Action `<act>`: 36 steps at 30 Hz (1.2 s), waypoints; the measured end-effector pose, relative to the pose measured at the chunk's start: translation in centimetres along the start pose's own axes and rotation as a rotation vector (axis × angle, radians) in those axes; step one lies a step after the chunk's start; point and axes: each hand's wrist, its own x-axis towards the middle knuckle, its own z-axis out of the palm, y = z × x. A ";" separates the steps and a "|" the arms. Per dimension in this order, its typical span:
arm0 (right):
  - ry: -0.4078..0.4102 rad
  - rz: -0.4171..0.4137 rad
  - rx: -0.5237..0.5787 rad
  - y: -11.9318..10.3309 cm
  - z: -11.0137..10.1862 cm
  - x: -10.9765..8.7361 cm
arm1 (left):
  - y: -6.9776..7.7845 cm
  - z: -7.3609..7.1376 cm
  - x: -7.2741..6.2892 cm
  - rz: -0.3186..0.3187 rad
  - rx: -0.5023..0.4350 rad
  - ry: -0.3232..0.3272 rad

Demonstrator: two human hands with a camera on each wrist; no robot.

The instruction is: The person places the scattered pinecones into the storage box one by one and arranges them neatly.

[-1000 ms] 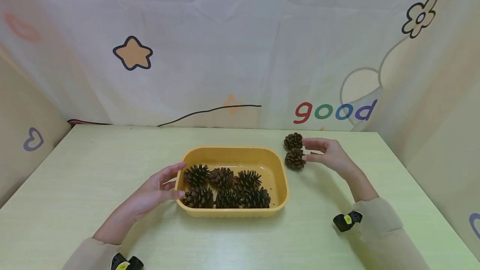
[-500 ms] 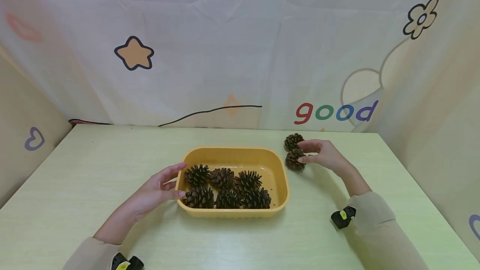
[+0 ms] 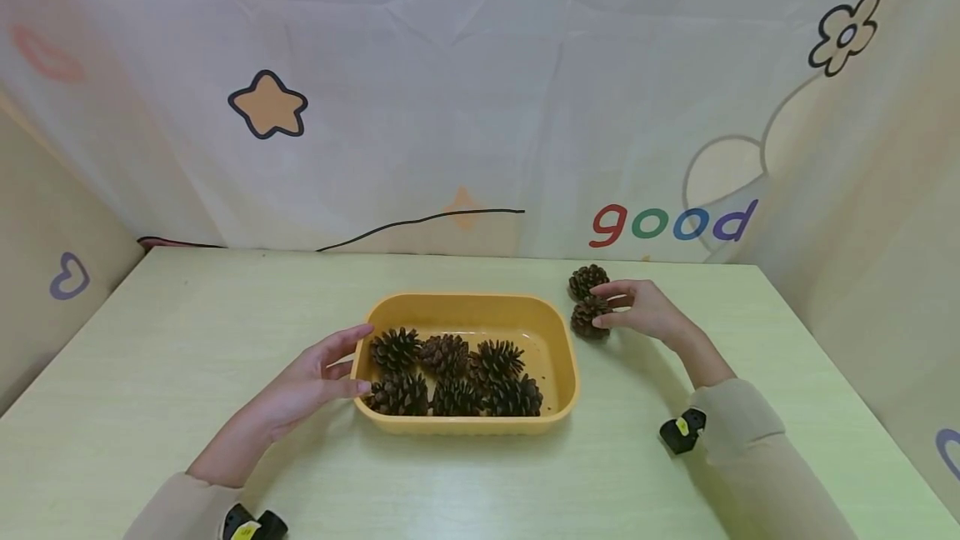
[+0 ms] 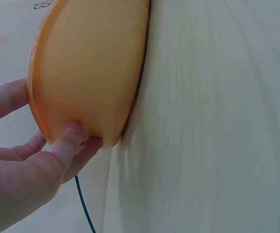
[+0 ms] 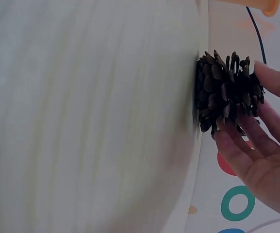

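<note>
My left hand holds the left end of a yellow plastic basin. In the left wrist view its thumb and fingers lie against the basin's end wall. Several brown pine cones sit inside the basin, mostly on its left and middle. To the right of the basin, my right hand grips the nearer of two pine cones between thumb and fingers. The farther pine cone stands just behind it. The right wrist view shows the fingers around a pine cone at the tabletop.
The pale wooden table extends around the basin. A printed cloth hangs behind the table's back edge, and cloth walls stand at both sides. Each sleeve carries a black wrist camera.
My right hand has moved slightly left, and its fingers have closed around the nearer pine cone. The left hand and the basin stay in place.
</note>
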 end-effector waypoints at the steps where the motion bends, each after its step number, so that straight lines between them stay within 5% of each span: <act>1: -0.001 -0.001 0.001 0.0 0.0 0.0 | 0.0 0.0 0.0 -0.001 0.001 0.000; 36: 0.044 -0.063 0.024 -1.2 -1.2 -2.5 | 0.1 0.0 0.0 -0.007 0.022 0.006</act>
